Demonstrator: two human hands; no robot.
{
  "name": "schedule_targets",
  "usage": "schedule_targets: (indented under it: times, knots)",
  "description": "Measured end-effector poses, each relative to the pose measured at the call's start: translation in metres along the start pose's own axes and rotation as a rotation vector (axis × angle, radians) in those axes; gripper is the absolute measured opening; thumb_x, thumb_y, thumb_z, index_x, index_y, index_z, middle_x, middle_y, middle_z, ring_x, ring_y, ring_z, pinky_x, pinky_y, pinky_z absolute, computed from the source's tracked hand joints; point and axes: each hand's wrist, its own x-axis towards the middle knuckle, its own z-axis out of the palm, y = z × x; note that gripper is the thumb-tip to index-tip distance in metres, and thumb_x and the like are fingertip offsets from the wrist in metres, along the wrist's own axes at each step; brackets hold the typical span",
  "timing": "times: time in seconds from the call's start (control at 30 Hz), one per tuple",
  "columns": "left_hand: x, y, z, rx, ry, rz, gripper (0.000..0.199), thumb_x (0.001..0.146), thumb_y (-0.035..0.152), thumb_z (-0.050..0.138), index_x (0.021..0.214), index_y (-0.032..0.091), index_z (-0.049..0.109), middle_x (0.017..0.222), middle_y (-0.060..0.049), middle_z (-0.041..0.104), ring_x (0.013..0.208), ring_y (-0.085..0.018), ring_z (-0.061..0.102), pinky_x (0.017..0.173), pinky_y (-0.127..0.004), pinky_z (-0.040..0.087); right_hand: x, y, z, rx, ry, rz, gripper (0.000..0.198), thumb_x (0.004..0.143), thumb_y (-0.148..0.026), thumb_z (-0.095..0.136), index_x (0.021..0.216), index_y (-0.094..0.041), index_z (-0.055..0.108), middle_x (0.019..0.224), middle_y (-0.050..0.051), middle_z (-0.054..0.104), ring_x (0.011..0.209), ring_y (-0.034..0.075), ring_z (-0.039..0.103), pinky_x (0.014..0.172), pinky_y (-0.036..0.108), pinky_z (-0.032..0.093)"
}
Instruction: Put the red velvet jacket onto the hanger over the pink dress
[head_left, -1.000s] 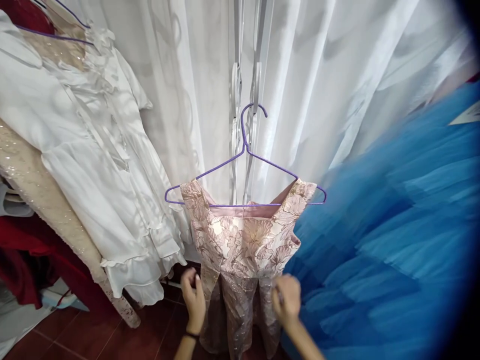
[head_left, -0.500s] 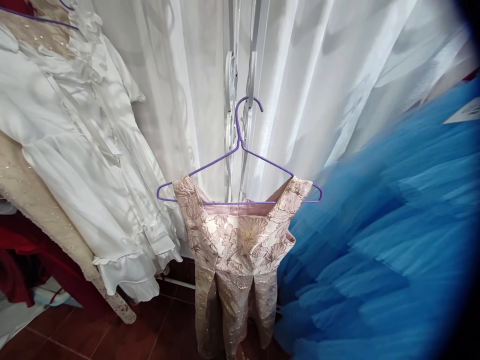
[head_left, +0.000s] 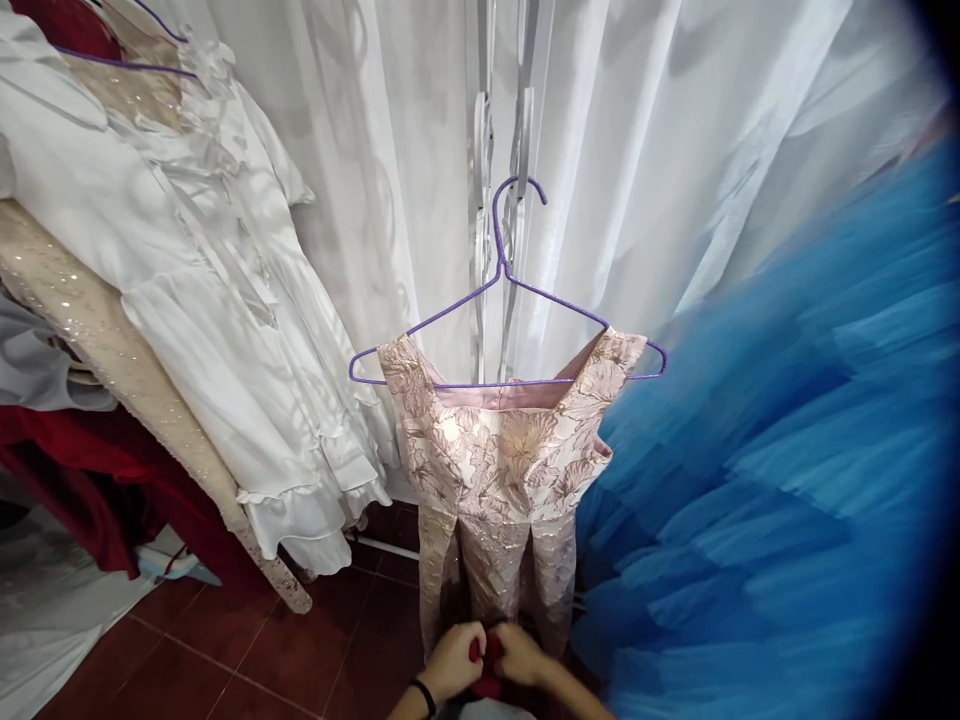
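Evidently, the hanging part is done. A white curtain (head_left: 637, 150) fills the back, and a big blue dress (head_left: 772, 480) spreads down the right side. A white dress (head_left: 225, 270) hangs on the left, over a sparkly beige garment (head_left: 127, 350); neither these nor the blue dress is being touched.

Between them, in the middle, is the pink dress (head_left: 517, 460). It hangs upright, front outward, with its flowered top lying fairly smooth. Its skirt (head_left: 491, 555) drops in separate folds with dark gaps between them, and its lower end is hidden behind the hands, so whether that part is in order cannot be told.

The purple hanger (head_left: 501, 262) carries both shoulder straps, one on each arm, and its hook appears to be caught on a white handle (head_left: 527, 140) in front of the curtain. That much looks finished.

What is left seems to lie low down. The left hand (head_left: 459, 655) and the right hand (head_left: 517, 655) are close together in front of the skirt, fingers curled in. A small red patch (head_left: 475, 651) shows at the left fingers; what it is, and whether either hand is clamped on it or on the skirt, I cannot tell.
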Motion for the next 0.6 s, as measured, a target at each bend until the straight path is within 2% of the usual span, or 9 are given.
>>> schedule_targets:
  times: [0.07,0.13,0.23,0.3,0.33,0.4,0.47,0.53,0.6]
  knots:
    - [-0.001,0.003,-0.025,0.093,0.095,0.070,0.025,0.072,-0.004,0.048,0.078,0.020,0.052,0.091,-0.002,0.062,0.099,-0.022,0.060,0.089,-0.038,0.044,0.019,0.003,-0.027,-0.036,0.063,-0.006,0.013,0.064,-0.005,0.055,0.063,-0.018,0.055,0.068,-0.001,0.062,0.082,0.023,0.068,0.071,0.031,0.047]
    - [-0.008,0.019,-0.057,0.266,0.269,0.227,0.024,0.079,-0.001,0.042,0.082,0.021,0.053,0.093,-0.003,0.062,0.097,-0.022,0.060,0.083,-0.036,0.045,0.017,-0.011,-0.064,-0.108,0.174,-0.056,0.013,0.067,-0.009,0.049,0.070,-0.020,0.057,0.075,0.003,0.066,0.087,0.024,0.067,0.075,0.032,0.043]
    - [-0.027,0.060,-0.106,0.516,0.718,0.537,0.020,0.091,0.008,0.040,0.080,0.020,0.051,0.080,-0.004,0.060,0.079,-0.019,0.061,0.069,-0.031,0.046,-0.013,-0.055,-0.131,-0.296,0.422,-0.200,0.012,0.068,-0.014,0.046,0.073,-0.020,0.055,0.065,0.003,0.060,0.068,0.018,0.059,0.063,0.028,0.034]
    - [-0.039,0.086,-0.132,0.448,0.962,0.723,0.007,0.092,0.016,0.050,0.086,0.020,0.050,0.082,-0.004,0.062,0.078,-0.017,0.063,0.070,-0.029,0.049,-0.038,-0.085,-0.175,-0.316,0.657,-0.339,0.007,0.066,-0.014,0.045,0.067,-0.019,0.050,0.059,0.001,0.052,0.059,0.014,0.049,0.059,0.026,0.029]
    - [-0.043,0.096,-0.142,0.386,1.030,0.770,0.005,0.090,0.019,0.055,0.091,0.020,0.050,0.086,-0.005,0.064,0.080,-0.017,0.064,0.072,-0.029,0.050,-0.049,-0.097,-0.196,-0.293,0.782,-0.417,0.006,0.063,-0.013,0.045,0.064,-0.019,0.046,0.057,-0.001,0.047,0.057,0.012,0.044,0.058,0.025,0.027]
    - [-0.048,0.108,-0.153,0.299,1.010,0.738,0.021,0.085,0.021,0.061,0.102,0.020,0.050,0.093,-0.007,0.066,0.085,-0.019,0.066,0.076,-0.031,0.052,-0.068,-0.113,-0.231,-0.213,1.013,-0.550,0.012,0.058,-0.012,0.045,0.060,-0.019,0.036,0.054,-0.003,0.037,0.053,0.010,0.035,0.055,0.023,0.026]
    - [-0.047,0.108,-0.155,0.276,0.834,0.576,0.028,0.080,0.019,0.063,0.106,0.020,0.052,0.095,-0.007,0.067,0.088,-0.022,0.066,0.078,-0.034,0.052,-0.080,-0.120,-0.255,-0.114,1.198,-0.614,0.018,0.057,-0.012,0.045,0.059,-0.020,0.028,0.053,-0.005,0.029,0.051,0.008,0.027,0.053,0.022,0.024]
    - [-0.043,0.099,-0.152,0.199,0.640,0.410,0.026,0.078,0.019,0.063,0.103,0.020,0.055,0.094,-0.006,0.068,0.087,-0.022,0.065,0.078,-0.034,0.051,-0.087,-0.121,-0.270,-0.039,1.325,-0.593,0.021,0.059,-0.013,0.045,0.059,-0.020,0.025,0.054,-0.005,0.025,0.052,0.007,0.022,0.051,0.022,0.022]
    - [-0.038,0.089,-0.153,0.053,0.567,0.305,0.015,0.078,0.020,0.060,0.092,0.019,0.058,0.087,-0.004,0.067,0.082,-0.020,0.063,0.074,-0.031,0.049,-0.092,-0.117,-0.279,-0.020,1.379,-0.510,0.022,0.059,-0.015,0.046,0.059,-0.021,0.024,0.054,-0.005,0.024,0.052,0.008,0.021,0.051,0.023,0.021]
